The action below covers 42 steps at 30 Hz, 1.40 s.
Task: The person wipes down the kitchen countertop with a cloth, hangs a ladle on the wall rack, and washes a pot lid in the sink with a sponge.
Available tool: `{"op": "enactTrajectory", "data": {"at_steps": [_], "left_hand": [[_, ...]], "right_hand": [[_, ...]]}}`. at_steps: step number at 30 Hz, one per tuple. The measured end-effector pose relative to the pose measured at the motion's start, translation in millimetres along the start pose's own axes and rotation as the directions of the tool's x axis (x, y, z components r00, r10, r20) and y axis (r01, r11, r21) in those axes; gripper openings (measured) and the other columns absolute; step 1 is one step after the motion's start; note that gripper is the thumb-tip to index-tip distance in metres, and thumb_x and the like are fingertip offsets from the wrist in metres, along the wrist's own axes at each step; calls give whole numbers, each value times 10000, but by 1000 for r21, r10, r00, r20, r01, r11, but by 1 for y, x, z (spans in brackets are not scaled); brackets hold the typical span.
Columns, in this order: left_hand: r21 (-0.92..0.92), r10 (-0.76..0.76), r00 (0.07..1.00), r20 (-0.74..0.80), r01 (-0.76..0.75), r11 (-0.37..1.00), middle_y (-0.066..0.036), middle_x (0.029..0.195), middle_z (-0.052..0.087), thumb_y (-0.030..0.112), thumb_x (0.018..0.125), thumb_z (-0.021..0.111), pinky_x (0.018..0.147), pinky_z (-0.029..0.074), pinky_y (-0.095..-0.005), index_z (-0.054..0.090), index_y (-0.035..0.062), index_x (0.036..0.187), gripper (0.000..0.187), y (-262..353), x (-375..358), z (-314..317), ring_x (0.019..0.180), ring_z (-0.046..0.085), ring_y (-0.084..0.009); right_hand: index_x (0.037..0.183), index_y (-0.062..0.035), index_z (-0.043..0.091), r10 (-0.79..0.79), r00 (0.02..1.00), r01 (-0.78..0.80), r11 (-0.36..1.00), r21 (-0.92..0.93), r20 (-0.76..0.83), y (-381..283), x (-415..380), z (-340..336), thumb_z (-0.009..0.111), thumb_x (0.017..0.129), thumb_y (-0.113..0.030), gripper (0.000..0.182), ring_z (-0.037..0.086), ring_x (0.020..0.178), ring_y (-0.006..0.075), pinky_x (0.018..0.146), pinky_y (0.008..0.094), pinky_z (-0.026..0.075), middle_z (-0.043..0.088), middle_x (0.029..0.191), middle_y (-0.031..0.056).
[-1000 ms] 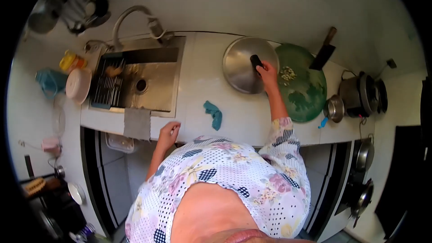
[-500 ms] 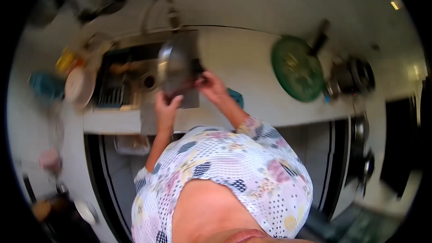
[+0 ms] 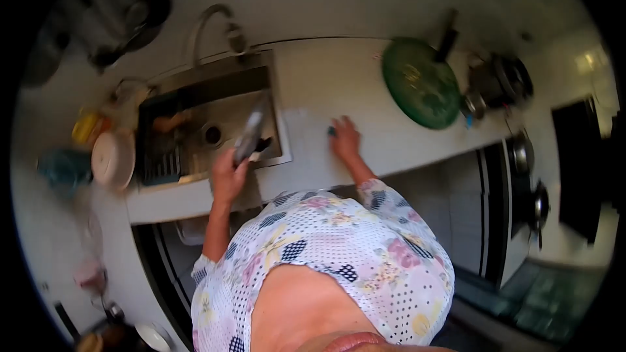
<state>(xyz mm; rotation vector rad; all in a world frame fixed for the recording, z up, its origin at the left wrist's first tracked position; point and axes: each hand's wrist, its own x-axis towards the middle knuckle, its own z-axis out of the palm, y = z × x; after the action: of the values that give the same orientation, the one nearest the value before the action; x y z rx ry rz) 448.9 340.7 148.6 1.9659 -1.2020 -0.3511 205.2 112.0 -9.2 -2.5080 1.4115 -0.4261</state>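
Observation:
A shiny metal lid (image 3: 250,135) with a black knob is tipped nearly edge-on over the right side of the sink (image 3: 284,137). My left hand (image 3: 228,179) grips its near edge, fingers closed. To the right of the sink, my right hand (image 3: 345,140) is low over the white counter (image 3: 313,91), its fingers curled around a small teal item (image 3: 331,131) that is mostly hidden beneath it.
A tall faucet (image 3: 212,16) rises behind the sink, and a dark rack (image 3: 160,156) sits in its left part. A pale bowl (image 3: 113,160) stands left of it. Toward the right are a green round tray (image 3: 420,85) and a dark appliance (image 3: 499,81).
My right hand has let go of the lid and moved right, onto the teal item on the counter. The lid, now only in my left hand, has turned from broad side to nearly edge-on.

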Motion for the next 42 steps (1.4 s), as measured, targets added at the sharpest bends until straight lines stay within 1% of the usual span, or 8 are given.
{"op": "enactTrajectory", "data": {"at_steps": [7, 10, 14, 19, 27, 30, 39, 42], "left_hand": [[206, 252, 967, -31, -240, 949, -120, 828, 587, 6, 672, 629, 680, 410, -394, 576, 38, 914, 250, 17, 10, -7, 813, 557, -305], [225, 238, 970, -43, -223, 948, -121, 828, 589, 27, 681, 635, 685, 413, -397, 575, 35, 924, 250, 17, 13, -5, 803, 560, -312], [183, 207, 975, -82, -189, 965, -139, 818, 590, 54, 703, 646, 681, 431, -414, 575, 33, 921, 230, 15, 14, -3, 789, 562, -340], [128, 157, 981, -111, -143, 981, -151, 795, 590, 71, 710, 667, 627, 453, -400, 582, 31, 905, 216, 30, 19, -7, 737, 579, -340], [14, 24, 991, -134, -23, 1000, -127, 771, 627, 66, 683, 711, 626, 467, -369, 606, 35, 801, 161, 10, 3, -11, 728, 605, -314], [90, 283, 932, -229, -269, 959, -98, 702, 605, 58, 666, 723, 595, 436, -362, 604, 44, 770, 159, 15, -2, -23, 675, 586, -289], [61, 334, 913, -236, -329, 942, -60, 672, 561, 5, 621, 740, 539, 360, -315, 584, 64, 735, 203, 33, -33, -87, 568, 491, -205], [-358, 153, 933, -325, -271, 893, -23, 621, 485, -25, 555, 768, 528, 321, -268, 563, 48, 712, 269, 26, -50, -97, 540, 449, -141]], "right_hand": [[1069, -82, 630, -18, 987, -30, 955, 296, 161, 57, -5, 27, 660, 768, -111, 304, 602, 897, 260, 756, 343, 486, 620, 1039, 120], [1081, -38, 617, 136, 972, -234, 652, 721, 192, 17, 36, 11, 645, 817, -122, 278, 575, 760, 144, 691, 281, 470, 624, 911, 42], [1032, 8, 615, -83, 985, -125, 277, 953, 153, -84, 68, -97, 640, 828, -101, 232, 556, 825, 148, 736, 266, 458, 576, 954, 67], [1004, 0, 620, -582, 747, 550, 271, 790, -321, -167, 77, -156, 620, 819, -73, 199, 578, 879, 246, 741, 302, 476, 580, 1005, 128], [998, -112, 610, -910, 323, 888, 197, 415, -260, -223, 63, -138, 675, 767, -183, 250, 561, 984, 209, 1007, 457, 283, 600, 1005, 35], [972, -108, 609, -959, 162, 904, 49, 424, -234, -222, 75, -148, 642, 804, -248, 222, 557, 989, 219, 1013, 476, 292, 599, 970, 36], [1005, -57, 621, -904, 427, 341, 155, 927, -7, -179, 121, -137, 512, 918, -205, 204, 513, 1063, 222, 997, 394, 355, 580, 1061, 90], [1111, -41, 591, -810, 571, 29, 185, 982, 136, -152, 130, -103, 469, 952, -222, 269, 532, 1045, 170, 928, 332, 424, 583, 1101, 62]]}}
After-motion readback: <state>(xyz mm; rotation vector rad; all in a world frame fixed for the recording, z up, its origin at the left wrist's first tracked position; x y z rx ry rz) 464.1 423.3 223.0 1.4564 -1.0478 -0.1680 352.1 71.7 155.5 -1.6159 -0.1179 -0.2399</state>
